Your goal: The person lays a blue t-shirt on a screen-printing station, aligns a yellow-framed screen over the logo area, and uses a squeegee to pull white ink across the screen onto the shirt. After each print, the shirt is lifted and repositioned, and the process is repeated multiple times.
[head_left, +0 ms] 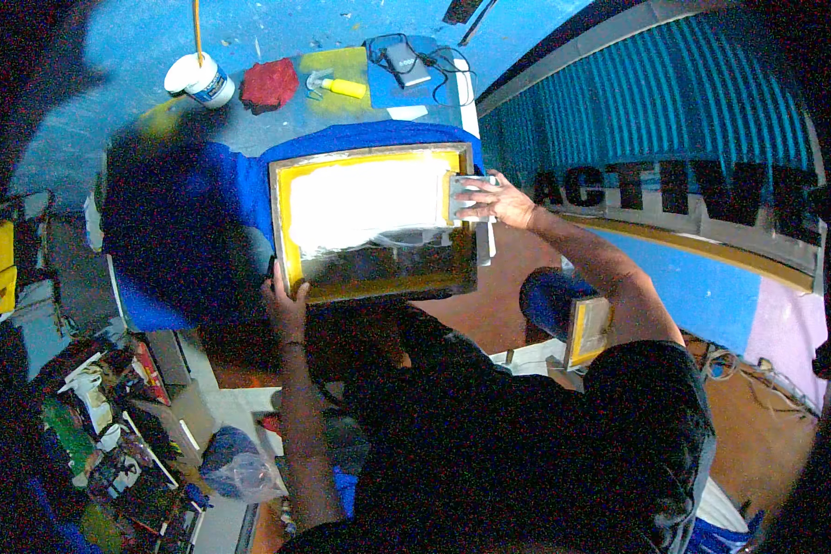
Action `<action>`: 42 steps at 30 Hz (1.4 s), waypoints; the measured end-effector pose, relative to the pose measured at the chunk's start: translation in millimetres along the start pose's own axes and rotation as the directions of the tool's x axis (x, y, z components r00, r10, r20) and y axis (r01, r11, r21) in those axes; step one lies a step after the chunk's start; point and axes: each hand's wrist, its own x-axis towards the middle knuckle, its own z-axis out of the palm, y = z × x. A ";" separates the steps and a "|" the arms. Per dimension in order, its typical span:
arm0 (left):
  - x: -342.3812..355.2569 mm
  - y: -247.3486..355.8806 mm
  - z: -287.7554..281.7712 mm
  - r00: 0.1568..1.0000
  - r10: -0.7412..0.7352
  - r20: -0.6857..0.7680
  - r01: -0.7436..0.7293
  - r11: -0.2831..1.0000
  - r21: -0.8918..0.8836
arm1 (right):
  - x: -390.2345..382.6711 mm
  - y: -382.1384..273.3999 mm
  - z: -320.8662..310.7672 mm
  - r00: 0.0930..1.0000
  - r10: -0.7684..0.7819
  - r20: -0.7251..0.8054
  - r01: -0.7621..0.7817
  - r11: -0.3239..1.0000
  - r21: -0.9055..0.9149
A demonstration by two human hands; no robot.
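A rectangular wooden screen printing frame, edged inside with yellow, lies tilted before me over dark blue cloth. Its mesh looks glaring white over the upper part and dark along the lower strip, with whitish smears between. My left hand grips the frame's lower left corner, thumb on the near edge. At the right side of the frame, my right hand holds a flat grey scraper, fingers spread across its top. Whether the scraper's edge presses on the mesh cannot be made out.
Along the table's far side stand a white tub with a stick, a crumpled red cloth, a yellow spray bottle and a dark device with cables. A smaller frame leans at lower right. Clutter fills the lower left.
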 end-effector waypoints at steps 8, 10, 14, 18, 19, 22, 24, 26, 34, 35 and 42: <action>16.2 5.3 12.5 0.958 0.142 -0.249 -0.101 0.980 0.172 | -20.1 -40.5 -28.1 0.961 0.265 0.083 -0.262 0.964 -0.043; 16.5 5.8 10.9 0.996 -0.032 -0.077 0.041 0.993 0.113 | -33.7 -68.2 -27.0 0.899 0.437 0.032 -0.438 0.898 0.031; 15.7 12.9 3.1 0.998 -0.007 -0.069 0.008 1.000 0.018 | -35.2 -134.9 9.2 0.494 0.865 0.085 -0.653 0.304 0.694; 16.3 17.5 -8.4 1.000 -0.018 0.004 0.017 0.981 0.194 | -32.3 -184.2 41.7 0.322 0.929 0.185 -0.652 0.075 0.755; 17.2 16.7 -10.7 0.999 -0.030 0.021 0.025 0.977 0.213 | -27.6 -188.7 47.9 0.284 0.912 0.297 -0.665 -0.036 0.746; 22.5 9.5 -15.1 0.999 0.012 0.043 -0.023 0.967 0.256 | -15.4 -190.7 56.8 0.232 0.882 0.411 -0.644 -0.177 0.744; 28.7 4.8 -17.3 0.997 -0.005 0.079 -0.017 0.961 0.276 | -9.2 -184.7 55.9 0.220 0.876 0.429 -0.641 -0.201 0.740; 35.0 4.2 -22.3 0.985 0.175 -0.004 -0.169 0.955 0.245 | -4.9 -180.1 49.8 0.210 0.883 0.420 -0.572 -0.237 0.785; 44.6 40.5 -71.2 0.982 -0.024 0.187 -0.019 0.974 0.227 | 2.5 -178.1 19.0 0.169 0.940 0.295 -0.500 -0.177 0.848; 45.4 41.7 -75.8 0.980 -0.050 0.195 0.010 0.980 0.199 | 4.6 -181.8 15.8 0.162 0.949 0.271 -0.479 -0.165 0.862; 71.3 -30.9 -121.5 0.998 0.032 0.045 -0.025 0.988 -0.151 | 87.3 -233.5 -14.4 0.165 0.977 0.134 -0.404 -0.057 0.913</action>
